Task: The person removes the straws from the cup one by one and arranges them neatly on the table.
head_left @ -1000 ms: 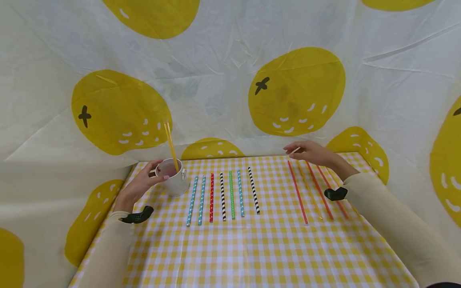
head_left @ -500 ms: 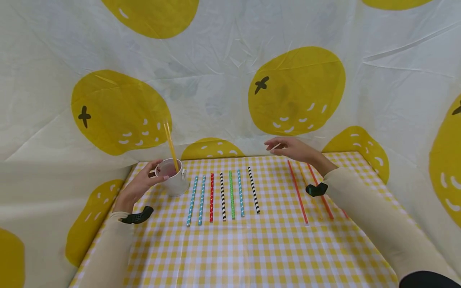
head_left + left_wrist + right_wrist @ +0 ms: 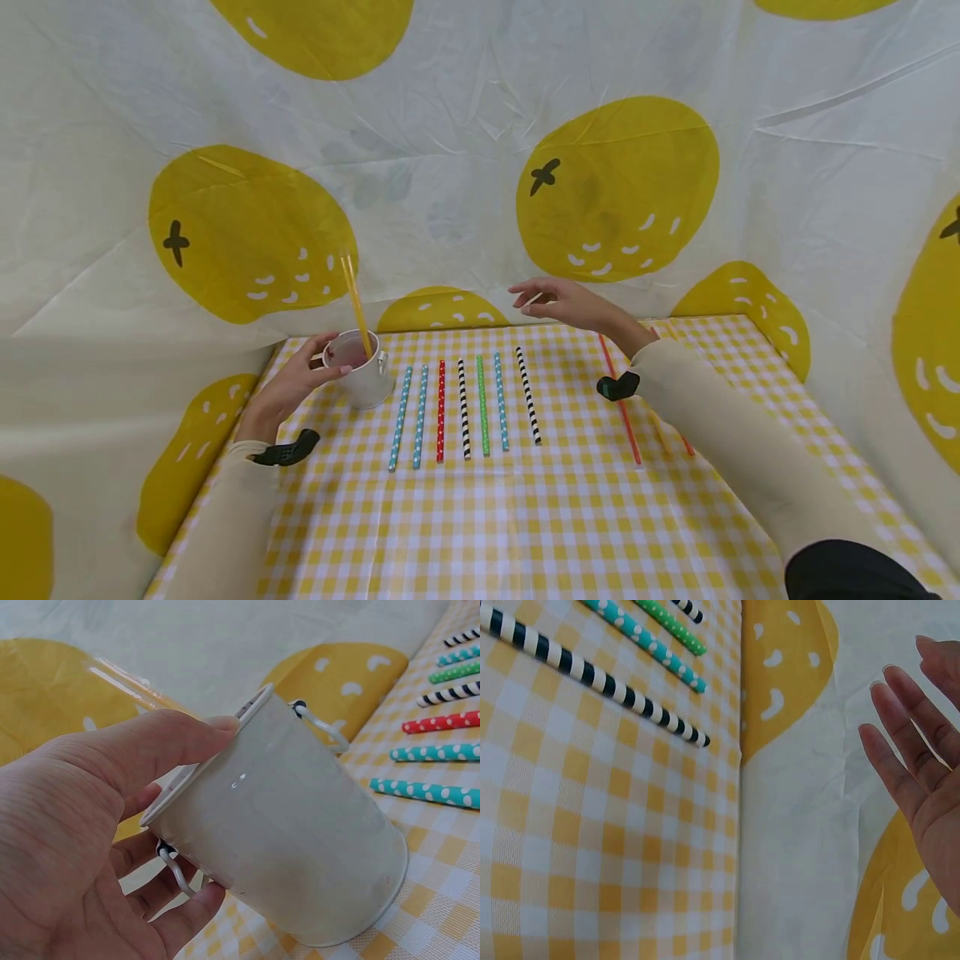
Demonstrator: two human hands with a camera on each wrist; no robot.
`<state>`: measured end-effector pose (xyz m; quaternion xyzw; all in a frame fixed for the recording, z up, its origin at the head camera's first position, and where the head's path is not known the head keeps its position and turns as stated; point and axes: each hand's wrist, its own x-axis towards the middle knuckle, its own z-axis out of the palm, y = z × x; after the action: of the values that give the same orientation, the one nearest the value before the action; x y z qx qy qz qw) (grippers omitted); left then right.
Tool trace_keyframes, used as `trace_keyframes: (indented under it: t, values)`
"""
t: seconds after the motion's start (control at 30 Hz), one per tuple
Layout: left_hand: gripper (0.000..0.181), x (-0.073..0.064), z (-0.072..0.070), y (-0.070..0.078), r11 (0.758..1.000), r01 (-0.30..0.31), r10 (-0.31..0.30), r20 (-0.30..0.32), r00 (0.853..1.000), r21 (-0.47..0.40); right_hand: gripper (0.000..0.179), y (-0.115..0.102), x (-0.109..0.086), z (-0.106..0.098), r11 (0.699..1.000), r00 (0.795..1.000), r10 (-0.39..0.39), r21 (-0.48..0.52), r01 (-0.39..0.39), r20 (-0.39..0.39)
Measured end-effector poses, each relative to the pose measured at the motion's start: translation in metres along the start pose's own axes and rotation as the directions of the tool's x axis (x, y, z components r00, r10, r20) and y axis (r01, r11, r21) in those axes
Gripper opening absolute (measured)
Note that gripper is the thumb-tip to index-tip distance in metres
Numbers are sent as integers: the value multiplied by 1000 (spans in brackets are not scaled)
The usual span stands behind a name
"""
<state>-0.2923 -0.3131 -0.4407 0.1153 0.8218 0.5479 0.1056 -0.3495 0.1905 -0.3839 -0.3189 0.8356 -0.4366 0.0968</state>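
Note:
My left hand point(image 3: 288, 385) grips a small white pail point(image 3: 369, 388) at the table's back left, with the thumb over its rim and fingers around its side. In the left wrist view the pail point(image 3: 307, 825) shows two small side handles. Slim yellow straws point(image 3: 356, 300) lean upright inside it. My right hand point(image 3: 566, 303) is in the air near the back edge, beyond the nearest black-and-white striped straw point(image 3: 528, 396). In the right wrist view its fingers point(image 3: 900, 746) are spread and hold nothing. To the left lie a green dotted straw point(image 3: 482, 408) and a red dotted straw point(image 3: 441, 412).
Teal dotted straws point(image 3: 399, 419) belong to the same row on the checked tablecloth point(image 3: 450, 533). At the right lie a plain red straw point(image 3: 630, 433) and others, partly hidden under my right sleeve point(image 3: 735, 433). A lemon-print cloth point(image 3: 450, 200) hangs behind the table.
My right hand has moved left along the back edge, from above the plain straws toward the patterned row. The left hand and the pail have stayed in place.

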Motion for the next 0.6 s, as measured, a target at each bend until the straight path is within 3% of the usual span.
trace_keyframes:
  t: [0.6]
  values:
    - [84,1,-2,0,1000,15,-15,3,1000,11,44,-18,54,43,993,996,-87,87,85,26]
